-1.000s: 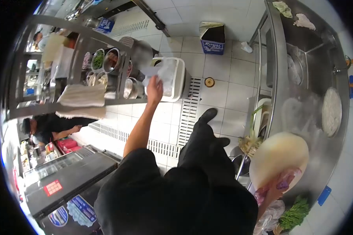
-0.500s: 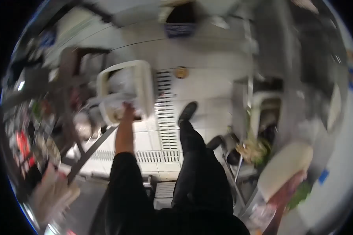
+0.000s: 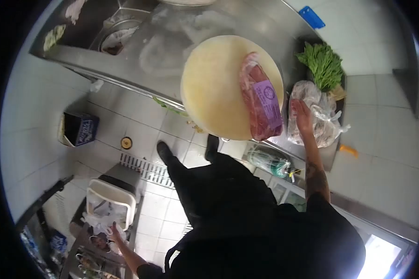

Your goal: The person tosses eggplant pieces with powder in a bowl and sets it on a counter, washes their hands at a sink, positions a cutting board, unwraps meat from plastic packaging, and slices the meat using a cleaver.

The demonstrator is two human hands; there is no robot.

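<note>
My left hand [image 3: 113, 231], at the lower left, is closed on a crumpled clear plastic bag [image 3: 96, 222] that hangs at the rim of a white bin [image 3: 111, 191]. At the counter, my right hand [image 3: 303, 117] lies with fingers stretched out on a clear knotted bag of pale meat [image 3: 324, 134]. Beside that bag, a long piece of vacuum-packed red meat [image 3: 255, 100] with a purple label rests on a round cutting board [image 3: 214, 88]. A bunch of leafy greens [image 3: 321, 67] is just behind the bagged meat.
The steel counter [image 3: 167, 49] has a sink basin [image 3: 118, 39] at its left. On the floor are a dark blue box [image 3: 79, 129], a small round yellowish object [image 3: 126, 142] and a drain grate [image 3: 146, 168]. A wrapped green package [image 3: 267, 162] sits below the counter edge.
My view has swung toward the counter, bringing the board and meat to the upper middle. My left hand stays by the white bin, now lower left; the picture is sharper.
</note>
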